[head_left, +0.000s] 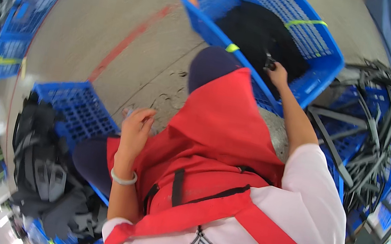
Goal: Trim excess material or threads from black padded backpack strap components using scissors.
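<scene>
Toward the upper right of the frame, my right hand (278, 75) is closed around a small dark tool (270, 62), held over the black fabric (256, 28) heaped in a blue crate (319, 81). The tool's long axis seems to run up the picture from my fingers, leaning slightly left, with its working end pointing away from me; blur hides the tip. The crate itself slants from upper left to lower right, its near wall passing just beside my dark-trousered knee (209, 67) and my right forearm crossing its rim. Some bare blue shows between the fabric and the crate's right end.

Left of centre, my left hand (135, 130) is raised with its fingers bent; I can't tell whether they hold anything. It is well apart from the fabric, beside my red apron (217, 115). Open floor (116, 8) spreads across the upper left, crossed by a red line (128, 45). Room is tighter at the right, where grey strips (378, 136) spill over another crate, and at the lower left, where dark grey bundles (45, 174) crowd my leg.
</scene>
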A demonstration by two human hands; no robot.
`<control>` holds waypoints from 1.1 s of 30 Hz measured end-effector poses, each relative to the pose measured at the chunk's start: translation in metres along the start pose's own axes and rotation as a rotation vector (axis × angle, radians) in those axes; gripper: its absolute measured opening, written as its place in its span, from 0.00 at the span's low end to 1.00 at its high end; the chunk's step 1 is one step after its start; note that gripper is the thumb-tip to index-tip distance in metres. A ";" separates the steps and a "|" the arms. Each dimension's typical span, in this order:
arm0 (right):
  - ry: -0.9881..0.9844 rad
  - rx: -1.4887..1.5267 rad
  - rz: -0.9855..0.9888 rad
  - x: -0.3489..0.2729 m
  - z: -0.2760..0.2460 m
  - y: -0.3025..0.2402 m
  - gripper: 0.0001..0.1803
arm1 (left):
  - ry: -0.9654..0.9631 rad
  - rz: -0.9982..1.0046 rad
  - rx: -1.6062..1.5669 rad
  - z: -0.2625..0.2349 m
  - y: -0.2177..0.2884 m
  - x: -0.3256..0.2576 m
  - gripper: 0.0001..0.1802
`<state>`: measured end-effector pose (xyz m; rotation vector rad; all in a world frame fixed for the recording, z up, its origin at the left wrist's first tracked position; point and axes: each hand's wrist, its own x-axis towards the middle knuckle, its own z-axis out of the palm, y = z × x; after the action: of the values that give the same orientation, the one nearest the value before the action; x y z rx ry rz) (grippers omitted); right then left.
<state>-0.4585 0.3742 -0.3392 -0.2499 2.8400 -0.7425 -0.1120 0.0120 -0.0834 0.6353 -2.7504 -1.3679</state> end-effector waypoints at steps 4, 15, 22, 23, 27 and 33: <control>-0.218 0.332 0.019 -0.033 -0.049 -0.132 0.22 | 0.226 0.016 -0.081 -0.034 -0.014 -0.031 0.09; -0.219 0.605 -0.467 -0.057 -0.123 -0.279 0.11 | 0.773 -0.087 -0.461 -0.171 -0.068 -0.130 0.08; -0.120 0.169 -0.748 -0.086 -0.117 -0.336 0.12 | 1.209 -0.164 0.287 -0.261 -0.119 -0.213 0.11; -0.135 0.163 -0.762 -0.089 -0.114 -0.339 0.12 | 1.297 -0.137 0.495 -0.277 -0.127 -0.233 0.14; -0.100 0.074 -0.804 -0.088 -0.110 -0.341 0.16 | 1.567 -0.444 0.851 -0.301 -0.125 -0.314 0.31; -0.112 0.090 -0.793 -0.086 -0.105 -0.347 0.16 | 1.825 -0.636 0.183 -0.218 -0.171 -0.371 0.39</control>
<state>-0.3602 0.1426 -0.0644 -1.3931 2.5404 -0.9317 0.3290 -0.1143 -0.0153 1.6344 -1.1196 -0.0517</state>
